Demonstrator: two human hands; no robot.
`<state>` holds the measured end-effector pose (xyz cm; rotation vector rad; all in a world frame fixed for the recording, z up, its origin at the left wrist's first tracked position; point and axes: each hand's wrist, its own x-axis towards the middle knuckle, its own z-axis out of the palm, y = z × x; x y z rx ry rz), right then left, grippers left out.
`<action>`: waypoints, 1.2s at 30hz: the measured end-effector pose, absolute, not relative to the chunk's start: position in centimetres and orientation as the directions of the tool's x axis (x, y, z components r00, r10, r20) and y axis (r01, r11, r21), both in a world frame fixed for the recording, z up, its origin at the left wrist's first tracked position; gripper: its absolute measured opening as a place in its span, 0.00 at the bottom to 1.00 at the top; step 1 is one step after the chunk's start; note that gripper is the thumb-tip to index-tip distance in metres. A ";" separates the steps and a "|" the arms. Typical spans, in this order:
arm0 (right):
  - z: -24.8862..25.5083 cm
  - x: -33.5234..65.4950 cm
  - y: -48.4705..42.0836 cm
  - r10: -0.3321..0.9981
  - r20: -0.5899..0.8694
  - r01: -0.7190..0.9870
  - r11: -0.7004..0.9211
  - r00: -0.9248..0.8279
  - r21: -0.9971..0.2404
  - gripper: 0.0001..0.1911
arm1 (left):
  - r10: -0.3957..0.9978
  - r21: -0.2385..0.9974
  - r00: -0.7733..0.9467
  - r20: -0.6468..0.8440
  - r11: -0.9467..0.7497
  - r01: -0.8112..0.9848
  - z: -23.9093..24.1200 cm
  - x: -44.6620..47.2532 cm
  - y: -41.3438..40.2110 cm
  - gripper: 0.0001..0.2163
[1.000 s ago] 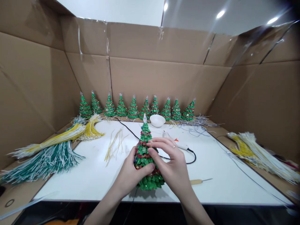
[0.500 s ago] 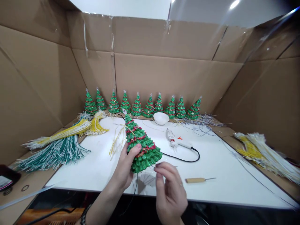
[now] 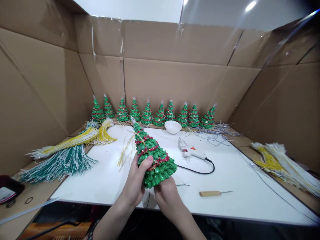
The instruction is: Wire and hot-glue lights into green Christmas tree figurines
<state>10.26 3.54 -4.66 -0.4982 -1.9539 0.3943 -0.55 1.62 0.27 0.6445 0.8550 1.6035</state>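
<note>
A green Christmas tree ornament (image 3: 153,155) with red garlands and a clear tip leans to the left over the table's front. My left hand (image 3: 137,173) is closed around its left side, thumb across the front. At the underside of the tree is my right hand (image 3: 168,195), its fingers hidden beneath or inside the base. A thin yellow strand crosses the tree's upper part, and a dark wire hangs below it. To the right lies an awl (image 3: 211,193) with a wooden handle. Behind it rests a white glue gun (image 3: 186,149) with a black cord.
Several similar trees (image 3: 147,115) stand in a row along the cardboard back wall. A white bowl (image 3: 173,127) sits before them. Bundles of yellow, white and green wires (image 3: 62,160) lie at left, with yellow and white bundles (image 3: 282,160) at right. Cardboard walls enclose the white table (image 3: 237,173).
My right hand has moved up and left from beside the base to under the tree, where its fingers are now out of sight. My left hand keeps its hold.
</note>
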 end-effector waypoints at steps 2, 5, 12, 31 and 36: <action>-4.4 10.4 3.8 0.515 0.738 0.188 0.854 -0.435 -0.485 0.38 | 0.981 0.816 -0.190 -0.036 -0.081 -0.573 0.2 -0.5 1.6 0.31; -4.3 10.6 3.9 0.539 0.680 0.224 0.837 -0.497 -0.500 0.38 | 0.979 0.828 -0.201 -0.032 -0.086 -0.553 0.2 -0.5 1.6 0.30; -3.9 11.1 3.6 0.633 0.575 0.245 0.754 -0.518 -0.610 0.35 | 0.986 0.835 -0.165 -0.013 -0.081 -0.545 -0.2 -0.3 1.7 0.31; -3.7 9.8 -0.1 0.706 0.698 0.174 0.678 0.119 -0.715 0.11 | 0.980 0.855 -0.201 0.000 -0.104 -0.508 0.3 -1.0 1.7 0.24; -3.6 10.1 -0.8 0.765 0.636 0.052 0.635 0.097 -0.771 0.08 | 0.981 0.858 -0.195 -0.001 -0.099 -0.504 0.4 -1.0 1.5 0.26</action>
